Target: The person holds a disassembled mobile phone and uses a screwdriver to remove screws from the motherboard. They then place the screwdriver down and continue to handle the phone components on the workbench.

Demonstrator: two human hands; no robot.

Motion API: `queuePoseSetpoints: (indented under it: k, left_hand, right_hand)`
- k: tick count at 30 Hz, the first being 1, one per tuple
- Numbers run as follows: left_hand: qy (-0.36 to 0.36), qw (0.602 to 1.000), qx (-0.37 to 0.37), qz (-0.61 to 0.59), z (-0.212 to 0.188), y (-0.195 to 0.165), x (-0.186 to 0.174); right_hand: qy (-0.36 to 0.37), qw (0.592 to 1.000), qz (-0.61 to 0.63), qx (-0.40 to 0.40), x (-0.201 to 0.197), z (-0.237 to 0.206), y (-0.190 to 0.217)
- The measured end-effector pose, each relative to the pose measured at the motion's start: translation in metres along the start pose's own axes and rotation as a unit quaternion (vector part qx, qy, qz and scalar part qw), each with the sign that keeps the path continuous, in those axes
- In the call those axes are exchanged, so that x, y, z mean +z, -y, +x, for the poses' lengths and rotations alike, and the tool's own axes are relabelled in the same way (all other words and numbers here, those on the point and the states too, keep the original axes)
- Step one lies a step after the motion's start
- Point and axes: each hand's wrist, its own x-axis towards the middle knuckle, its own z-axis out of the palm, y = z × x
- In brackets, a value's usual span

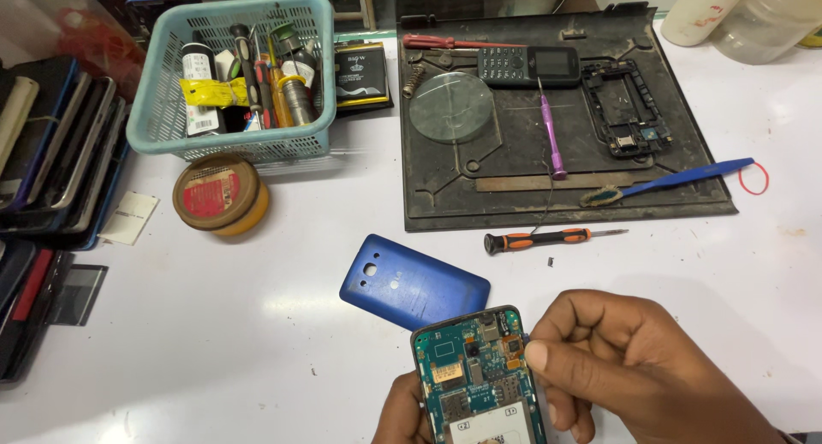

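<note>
Green circuit board phone (478, 384), left hand (402, 414) beneath, right hand (616, 363) alongside

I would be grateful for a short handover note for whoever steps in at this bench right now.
Left hand: holds the opened phone from below, circuit board facing up.
Right hand: grips the phone's right edge, thumb on the frame.
Blue back cover: already off, lying on the white table just beyond the phone.
Orange-handled screwdriver: on the table beside the black work mat, not in hand.
Board remains seated in the phone.
</note>
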Motion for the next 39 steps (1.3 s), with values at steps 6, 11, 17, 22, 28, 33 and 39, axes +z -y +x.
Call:
queuePoseSetpoints:
  k: [6,11,17,22,28,33,39]
  left_hand:
    - [0.001,1.000,0.008,0.003,0.002,0.003,-0.003]
    - [-0.001,1.000,0.012,0.009,0.001,0.000,-0.002]
    - [-0.003,0.999,-0.031,-0.022,-0.005,-0.008,0.000]
    - [-0.001,0.999,-0.023,-0.032,-0.004,-0.012,0.001]
    - [-0.004,0.999,-0.036,-0.033,-0.007,-0.014,0.002]
    - [-0.019,0.999,-0.030,-0.024,-0.009,-0.010,0.004]
    - [-0.030,0.999,-0.014,0.000,-0.007,-0.002,0.006]
  right_hand:
    - [0.019,1.000,0.012,-0.016,-0.003,-0.001,0.002]
    - [0.000,1.000,0.006,0.001,-0.002,-0.001,0.002]
    - [0.048,0.997,0.048,-0.022,-0.005,-0.001,-0.001]
    - [0.042,0.998,0.045,-0.029,-0.006,-0.001,-0.005]
    - [0.029,0.998,0.056,-0.024,-0.005,-0.001,-0.008]
    - [0.019,0.998,0.062,-0.011,-0.003,0.000,-0.009]
    - [0.003,1.000,0.031,0.000,0.000,0.002,-0.009]
